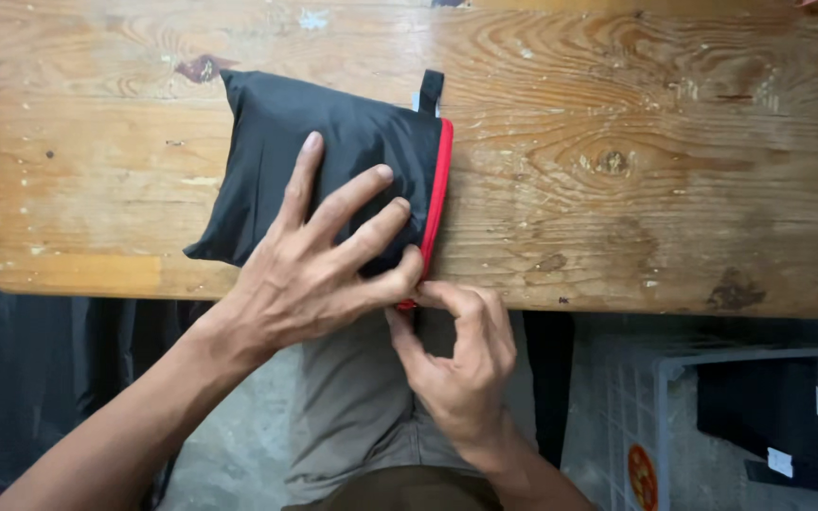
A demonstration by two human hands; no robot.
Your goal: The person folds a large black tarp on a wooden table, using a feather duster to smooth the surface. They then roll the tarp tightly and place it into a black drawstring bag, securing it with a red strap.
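I press my left hand (310, 270) flat on the black pouch (333, 161) at the wooden table's (617, 142) near edge, steadying it while my right hand (461, 355) pinches the red zipper (437, 189) end.
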